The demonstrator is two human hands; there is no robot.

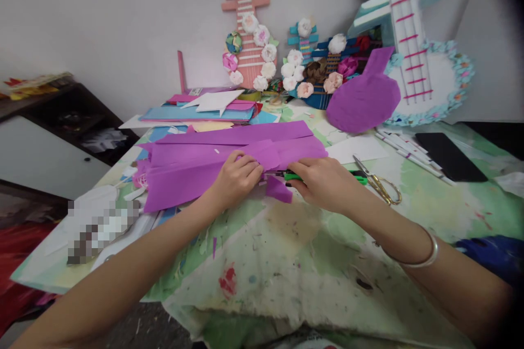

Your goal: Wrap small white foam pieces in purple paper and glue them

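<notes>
A stack of purple crepe paper (184, 174) lies before me on the table. My left hand (239, 174) is closed at its near edge, the fingers pinching the paper. My right hand (321, 180) is a little to the right, its fingers bent together on the same paper's edge. A green-handled craft knife (360, 177) runs behind my right hand, its dark front end between the two hands; whether that hand grips it too is unclear. A small purple scrap (279, 191) hangs or lies just below the hands.
Gold-handled scissors (382, 188) lie right of my right hand, near marked white strips (413, 155) and a black phone (450, 156). A purple lute-shaped piece (362, 101) and flower-decorated instrument models (251, 57) stand behind. Coloured sheets (196, 113) are piled at the back left.
</notes>
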